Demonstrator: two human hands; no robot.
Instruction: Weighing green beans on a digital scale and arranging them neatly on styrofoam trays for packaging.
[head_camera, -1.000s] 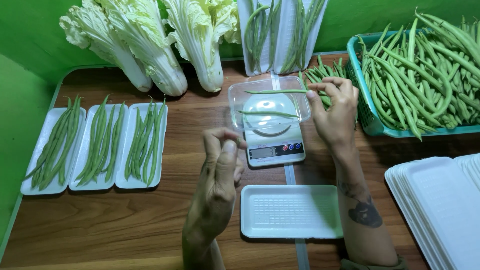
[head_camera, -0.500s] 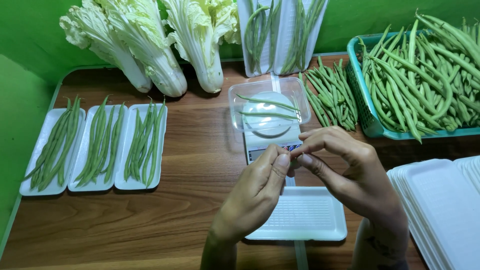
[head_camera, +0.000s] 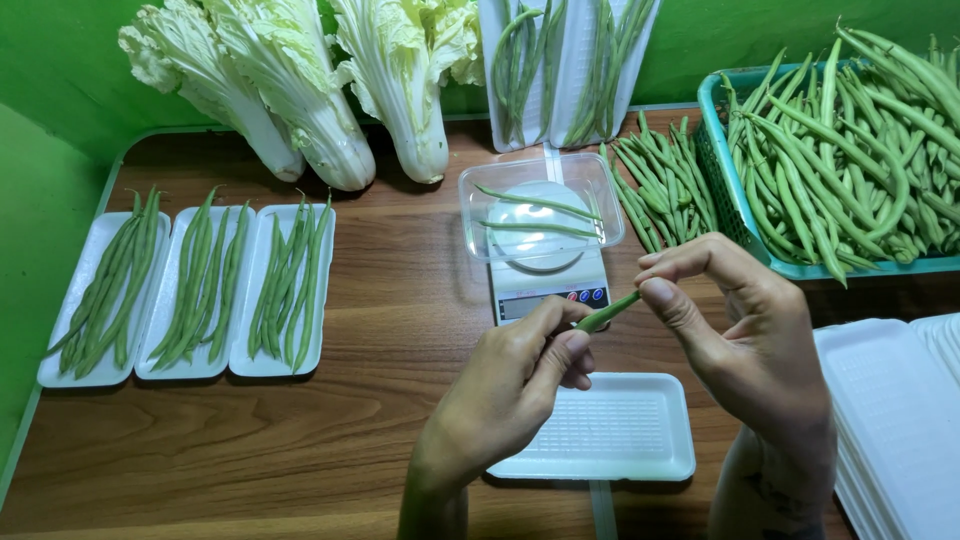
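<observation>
- here, the left hand (head_camera: 510, 385) and the right hand (head_camera: 745, 335) each pinch one end of a single green bean (head_camera: 607, 312); both grips are clamped on it, thumb against fingertips.
- the bean is held in the air, slightly tilted, its right end higher, just above the near edge of the kitchen scale (head_camera: 548, 285).
- directly below the hands lies an empty white foam tray (head_camera: 625, 430) on the wooden bench (head_camera: 400, 330).
- on the scale's round plate sits a clear plastic container (head_camera: 485, 215) with a few beans lying across it.
- to the right of the scale, a loose heap of beans (head_camera: 660, 190) lies on the bench, touching a teal basket (head_camera: 722, 165) piled high with more beans.
- at the right edge, near the right wrist, stands a stack of white foam trays (head_camera: 890, 420).
- on the left, well apart from the hands, three filled trays (head_camera: 190, 285) lie side by side, each with a row of beans.
- at the back, three napa cabbages (head_camera: 320, 90) lean against the green wall, beside two more bean trays (head_camera: 565, 65) propped upright.
</observation>
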